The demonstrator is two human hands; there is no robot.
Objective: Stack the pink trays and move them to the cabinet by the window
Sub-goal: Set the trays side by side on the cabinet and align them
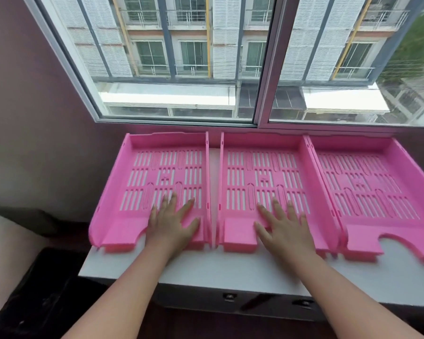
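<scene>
Three pink slotted trays lie side by side on a white cabinet top [206, 270] under the window. My left hand [173, 222] rests flat, fingers spread, on the front floor of the left tray [137, 167]. Flat on the front of the middle tray [262, 165] lies my right hand [283, 226], also spread. The right tray [367, 172] touches the middle tray's side and runs past the frame's right edge. A narrow gap separates the left and middle trays. Neither hand grips anything.
A large sliding window [255, 59] stands directly behind the trays. A dark wall [30, 106] closes the left side. Below the cabinet's front edge are dark drawer fronts [230, 302]. A dark floor area [42, 289] lies at lower left.
</scene>
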